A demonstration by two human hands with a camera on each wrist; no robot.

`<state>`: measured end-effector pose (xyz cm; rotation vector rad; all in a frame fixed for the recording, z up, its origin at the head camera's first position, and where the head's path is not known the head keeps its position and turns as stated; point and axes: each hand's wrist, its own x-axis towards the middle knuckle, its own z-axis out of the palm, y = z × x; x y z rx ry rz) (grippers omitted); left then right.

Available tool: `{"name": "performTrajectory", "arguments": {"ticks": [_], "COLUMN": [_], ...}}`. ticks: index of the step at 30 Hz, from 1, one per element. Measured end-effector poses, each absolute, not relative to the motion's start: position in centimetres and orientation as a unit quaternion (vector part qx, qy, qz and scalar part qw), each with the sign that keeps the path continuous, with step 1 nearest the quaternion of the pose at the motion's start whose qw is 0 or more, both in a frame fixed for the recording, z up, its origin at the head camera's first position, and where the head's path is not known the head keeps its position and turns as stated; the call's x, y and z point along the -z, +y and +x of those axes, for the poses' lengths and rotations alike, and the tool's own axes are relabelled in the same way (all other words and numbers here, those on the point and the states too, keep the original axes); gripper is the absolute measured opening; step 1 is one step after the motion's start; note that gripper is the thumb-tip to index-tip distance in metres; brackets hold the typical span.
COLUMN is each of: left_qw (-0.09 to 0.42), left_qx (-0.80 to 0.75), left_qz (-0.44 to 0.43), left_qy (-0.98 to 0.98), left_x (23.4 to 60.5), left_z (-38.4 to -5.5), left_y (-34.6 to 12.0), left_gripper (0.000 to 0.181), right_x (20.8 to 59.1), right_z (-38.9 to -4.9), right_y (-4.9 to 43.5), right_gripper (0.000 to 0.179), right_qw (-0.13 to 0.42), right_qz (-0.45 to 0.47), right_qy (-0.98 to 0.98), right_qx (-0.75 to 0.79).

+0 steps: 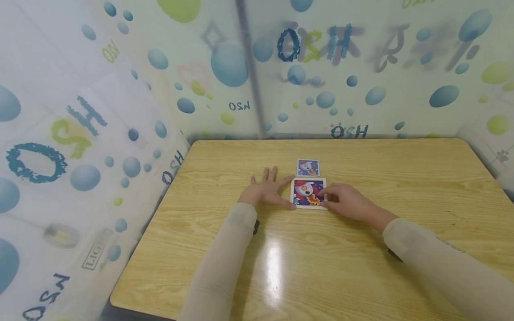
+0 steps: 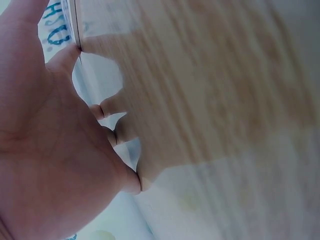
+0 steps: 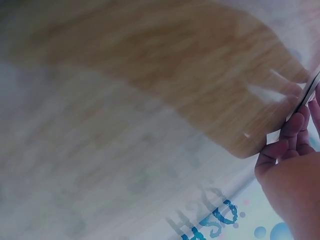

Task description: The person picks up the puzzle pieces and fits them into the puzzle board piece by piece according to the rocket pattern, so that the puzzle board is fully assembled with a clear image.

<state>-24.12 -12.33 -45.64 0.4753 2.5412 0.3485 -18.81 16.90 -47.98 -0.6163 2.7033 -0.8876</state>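
Note:
A square picture board (image 1: 308,193) with a white border lies flat on the table, showing a white rocket with orange flames on purple and red. My left hand (image 1: 270,189) is spread beside it, thumb and index finger touching its left edge. In the left wrist view, the palm of the left hand (image 2: 65,135) fills the left side. My right hand (image 1: 348,201) has curled fingers pinching at the board's right side, the index fingertip over the picture and the thumb by the lower right corner. From the right wrist, the fingers (image 3: 295,125) meet the board's thin edge.
Just behind the board lies a smaller card (image 1: 308,167) with a matching rocket picture. The glossy wooden table (image 1: 225,169) stands against a patterned curtain (image 1: 361,67) at its back and left.

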Motion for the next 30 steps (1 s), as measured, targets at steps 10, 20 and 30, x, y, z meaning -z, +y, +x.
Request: {"name": "performTrajectory", "arguments": {"ticks": [10, 20, 30], "left_qw": [0.263, 0.263, 0.257], "left_qx": [-0.132, -0.13, -0.122], "left_qz": [0.178, 0.178, 0.181], "left_qy": [0.939, 0.939, 0.941], "left_x": [45.87, 45.59, 45.51], "left_z": [-24.14, -23.79, -23.7], "left_y": [-12.41, -12.18, -12.2], "left_gripper": [0.112, 0.11, 0.111], "right_x": [48.22, 48.08, 48.35], "right_z": [-18.91, -18.71, -18.83], "right_y": [16.79, 16.87, 16.95], "right_gripper": [0.033, 0.034, 0.035], "right_qw": [0.123, 0.128, 0.131], "right_qz": [-0.203, -0.202, -0.2], "right_qy": [0.918, 0.915, 0.914], "right_qx": [0.316, 0.326, 0.328]}}
